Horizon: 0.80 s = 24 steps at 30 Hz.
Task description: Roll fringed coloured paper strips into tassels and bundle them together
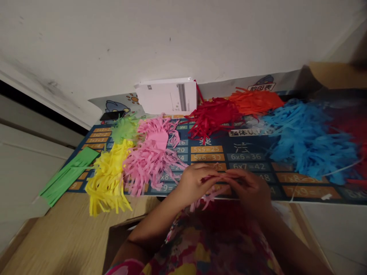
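Note:
My left hand is closed at the table's near edge, with pink fringed paper in its grip. Loose pink strips hang below the fingers. Close on the other side, my right hand pinches the same pink paper, and its fingertips meet those of the left hand. Exactly how the paper is folded or twisted between the fingers is hidden. Left of my hands lies a pile of pink fringed paper, beside a yellow fringed bunch that hangs over the edge.
Pale green, red, orange and blue fringed bunches lie along the table. A green slit strip juts off the left edge. Against the wall stands a white box; a dark phone-like object lies left of it.

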Motion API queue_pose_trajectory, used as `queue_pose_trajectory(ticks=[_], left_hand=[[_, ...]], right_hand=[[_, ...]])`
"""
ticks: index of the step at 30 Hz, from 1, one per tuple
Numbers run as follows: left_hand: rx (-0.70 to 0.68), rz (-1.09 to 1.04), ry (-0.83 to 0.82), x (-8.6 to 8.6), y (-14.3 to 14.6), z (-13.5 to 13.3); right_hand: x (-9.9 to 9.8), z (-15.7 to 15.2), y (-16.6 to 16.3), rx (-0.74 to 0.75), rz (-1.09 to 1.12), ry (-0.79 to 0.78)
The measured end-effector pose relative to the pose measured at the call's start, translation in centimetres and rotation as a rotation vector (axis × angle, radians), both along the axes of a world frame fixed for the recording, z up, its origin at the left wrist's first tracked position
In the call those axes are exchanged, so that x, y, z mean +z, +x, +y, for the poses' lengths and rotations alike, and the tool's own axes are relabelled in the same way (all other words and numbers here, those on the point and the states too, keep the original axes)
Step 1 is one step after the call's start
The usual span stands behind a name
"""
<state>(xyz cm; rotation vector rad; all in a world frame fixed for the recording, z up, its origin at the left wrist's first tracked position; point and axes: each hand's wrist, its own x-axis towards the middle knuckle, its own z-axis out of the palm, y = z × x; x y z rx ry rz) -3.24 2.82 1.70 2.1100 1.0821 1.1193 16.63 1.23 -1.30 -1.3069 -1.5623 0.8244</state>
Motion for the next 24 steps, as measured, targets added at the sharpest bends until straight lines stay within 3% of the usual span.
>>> queue_pose_trajectory(ticks=[4, 12, 18, 24], left_hand=[[0.032, 0.048, 0.043, -0.1, -0.2, -0.1], [-0.024, 0.033, 0.288, -1.2, 0.6, -0.2], [0.001, 0.028, 0.319, -1.2, 1.0, -0.3], [-0.011, 0.052, 0.314, -1.1, 1.5, 0.2]], right_hand=[[-0.3, -0.1, 0.1, -0.053, -0.027, 0.030], [0.5, -0.7, -0.2, -0.088, -0.085, 0.140], [1.0, -1.0, -0.1, -0.087, -0.111, 0.202], [0.2, -0.6, 0.6, -0.058, -0.125, 0.221]])
